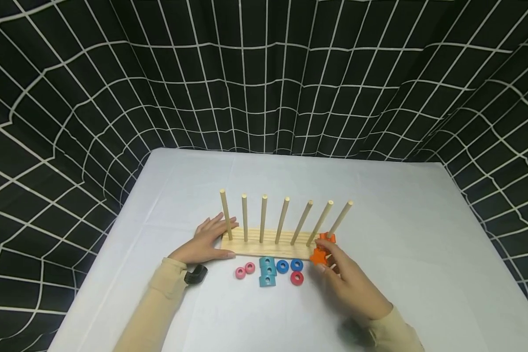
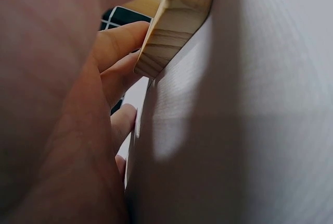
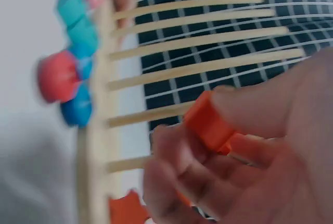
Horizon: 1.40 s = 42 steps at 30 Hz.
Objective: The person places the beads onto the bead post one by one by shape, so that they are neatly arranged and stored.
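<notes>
A pale wooden pegboard (image 1: 270, 250) with a row of several upright pegs lies on the table. My left hand (image 1: 206, 241) holds its left end, thumb at the front edge and fingertips at the back; the board's end grain (image 2: 169, 39) shows in the left wrist view. At the right end, my right hand (image 1: 349, 281) pinches an orange star-shaped bead (image 1: 319, 256) between thumb and fingers. That bead (image 3: 210, 122) is above the board in the right wrist view. Another orange piece (image 1: 328, 237) sits around the base of the rightmost peg. My fingers partly hide both.
In front of the board lie two pink beads (image 1: 245, 270), teal blocks with holes (image 1: 267, 272), two blue rings (image 1: 289, 266) and a red ring (image 1: 297, 278). A white cloth (image 1: 202, 181) covers the table. Black curtains (image 1: 264, 73) with white grid lines surround it.
</notes>
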Each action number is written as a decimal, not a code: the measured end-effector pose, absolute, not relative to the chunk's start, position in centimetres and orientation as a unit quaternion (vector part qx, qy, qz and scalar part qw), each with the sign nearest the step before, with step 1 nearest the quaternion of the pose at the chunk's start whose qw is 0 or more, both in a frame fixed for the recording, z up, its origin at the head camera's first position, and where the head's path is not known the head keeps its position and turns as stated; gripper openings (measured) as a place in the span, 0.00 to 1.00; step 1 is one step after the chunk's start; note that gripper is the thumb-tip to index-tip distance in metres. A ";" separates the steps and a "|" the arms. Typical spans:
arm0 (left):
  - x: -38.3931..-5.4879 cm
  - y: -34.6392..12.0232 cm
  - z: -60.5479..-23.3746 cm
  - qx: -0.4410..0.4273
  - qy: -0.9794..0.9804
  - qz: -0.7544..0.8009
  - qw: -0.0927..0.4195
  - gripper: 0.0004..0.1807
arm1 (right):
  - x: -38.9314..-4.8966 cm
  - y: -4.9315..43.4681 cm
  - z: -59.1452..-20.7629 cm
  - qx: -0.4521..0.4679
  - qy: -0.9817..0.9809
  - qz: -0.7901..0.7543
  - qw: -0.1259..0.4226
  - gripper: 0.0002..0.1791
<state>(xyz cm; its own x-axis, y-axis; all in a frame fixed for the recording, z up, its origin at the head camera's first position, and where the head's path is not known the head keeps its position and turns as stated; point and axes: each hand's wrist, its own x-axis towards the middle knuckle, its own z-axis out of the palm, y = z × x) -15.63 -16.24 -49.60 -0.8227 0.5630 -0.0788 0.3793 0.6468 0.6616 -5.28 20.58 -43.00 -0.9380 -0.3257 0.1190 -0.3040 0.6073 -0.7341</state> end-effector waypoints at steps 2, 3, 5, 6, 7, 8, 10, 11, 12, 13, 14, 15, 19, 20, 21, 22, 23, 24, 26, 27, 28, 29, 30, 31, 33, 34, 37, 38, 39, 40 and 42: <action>-15.6 -16.3 -49.7 0.260 0.898 0.327 0.139 0.44 | -5.3 20.7 -41.9 -0.158 0.855 -0.493 0.028 0.24; -15.6 -16.3 -49.7 0.259 0.899 0.326 0.137 0.44 | -5.3 20.8 -41.4 -0.154 0.833 -0.530 0.029 0.22; -15.6 -16.4 -49.7 0.256 0.899 0.326 0.137 0.45 | -5.3 20.9 -40.3 -0.153 0.788 -0.596 0.025 0.19; -15.5 -16.4 -49.8 0.256 0.899 0.328 0.137 0.45 | -5.3 21.0 -39.7 -0.153 0.777 -0.610 0.018 0.19; -15.5 -16.4 -49.8 0.256 0.899 0.328 0.137 0.45 | -5.2 21.1 -39.1 -0.158 0.774 -0.613 0.003 0.18; -15.5 -16.4 -49.8 0.258 0.897 0.331 0.136 0.45 | -5.2 21.2 -38.6 -0.163 0.775 -0.610 -0.016 0.19; -15.5 -16.4 -49.8 0.258 0.897 0.331 0.138 0.44 | -5.1 21.4 -37.4 -0.166 0.783 -0.597 -0.051 0.21; -15.6 -16.4 -49.8 0.259 0.897 0.331 0.137 0.44 | -5.1 21.5 -36.8 -0.162 0.791 -0.586 -0.069 0.22; -15.6 -16.4 -49.8 0.259 0.897 0.330 0.136 0.44 | -5.1 21.6 -36.2 -0.159 0.800 -0.572 -0.088 0.23; -15.6 -16.4 -49.8 0.259 0.897 0.330 0.136 0.44 | -5.2 21.7 -35.6 -0.159 0.807 -0.559 -0.107 0.24; -15.6 -16.4 -49.8 0.258 0.898 0.330 0.136 0.44 | -5.3 21.9 -35.0 -0.163 0.812 -0.546 -0.130 0.25; -15.6 -16.4 -49.8 0.257 0.899 0.329 0.136 0.44 | -5.5 22.0 -34.5 -0.169 0.815 -0.533 -0.152 0.25; -15.6 -16.4 -49.8 0.263 0.897 0.330 0.131 0.44 | -6.5 22.5 -32.8 -0.193 0.820 -0.484 -0.235 0.25; -15.5 -16.4 -49.8 0.266 0.897 0.330 0.129 0.44 | -6.9 22.5 -32.6 -0.200 0.820 -0.475 -0.250 0.25; -15.5 -16.4 -49.8 0.268 0.896 0.330 0.127 0.44 | -7.2 22.6 -32.4 -0.200 0.823 -0.464 -0.260 0.25; -15.5 -16.4 -49.8 0.269 0.897 0.329 0.125 0.44 | -7.6 22.6 -32.3 -0.200 0.827 -0.451 -0.268 0.25; -15.5 -16.4 -49.8 0.268 0.896 0.330 0.126 0.44 | -8.0 22.6 -32.3 -0.201 0.831 -0.438 -0.277 0.25; -15.4 -16.4 -49.9 0.268 0.897 0.329 0.126 0.44 | -8.3 22.6 -32.3 -0.200 0.836 -0.424 -0.284 0.26; -15.4 -16.4 -50.0 0.265 0.898 0.327 0.128 0.44 | -8.9 22.6 -32.4 -0.203 0.844 -0.402 -0.293 0.26; -15.4 -16.4 -50.0 0.263 0.898 0.327 0.130 0.44 | -9.1 22.6 -32.5 -0.204 0.848 -0.390 -0.296 0.26; -15.4 -16.3 -50.0 0.264 0.898 0.327 0.131 0.44 | -9.3 22.6 -32.6 -0.207 0.851 -0.380 -0.297 0.26; -15.4 -16.2 -50.0 0.266 0.897 0.328 0.132 0.44 | -9.3 22.6 -32.7 -0.210 0.854 -0.373 -0.296 0.26; -15.4 -16.2 -50.0 0.267 0.897 0.325 0.132 0.44 | -9.4 22.6 -32.9 -0.212 0.857 -0.368 -0.291 0.26; -15.4 -16.1 -50.1 0.268 0.898 0.324 0.133 0.44 | -9.4 22.6 -33.0 -0.214 0.860 -0.365 -0.285 0.26; -15.4 -16.1 -50.0 0.271 0.895 0.330 0.130 0.44 | -9.4 22.6 -33.3 -0.212 0.867 -0.359 -0.273 0.25; -15.3 -16.0 -50.0 0.271 0.895 0.332 0.129 0.44 | -9.3 22.6 -33.3 -0.209 0.871 -0.357 -0.267 0.25; -15.3 -16.1 -49.8 0.269 0.893 0.337 0.126 0.43 | -9.3 22.7 -33.4 -0.202 0.876 -0.356 -0.255 0.24; -15.3 -16.1 -49.8 0.268 0.894 0.337 0.127 0.43 | -9.3 22.6 -33.3 -0.202 0.877 -0.355 -0.254 0.24; -15.4 -16.1 -49.8 0.267 0.895 0.334 0.128 0.43 | -9.3 22.6 -33.3 -0.204 0.876 -0.356 -0.253 0.24; -15.4 -16.1 -49.8 0.265 0.897 0.330 0.129 0.43 | -9.4 22.6 -33.3 -0.208 0.875 -0.355 -0.255 0.25; -15.5 -16.2 -49.8 0.266 0.898 0.325 0.130 0.43 | -9.4 22.5 -33.4 -0.222 0.873 -0.350 -0.259 0.25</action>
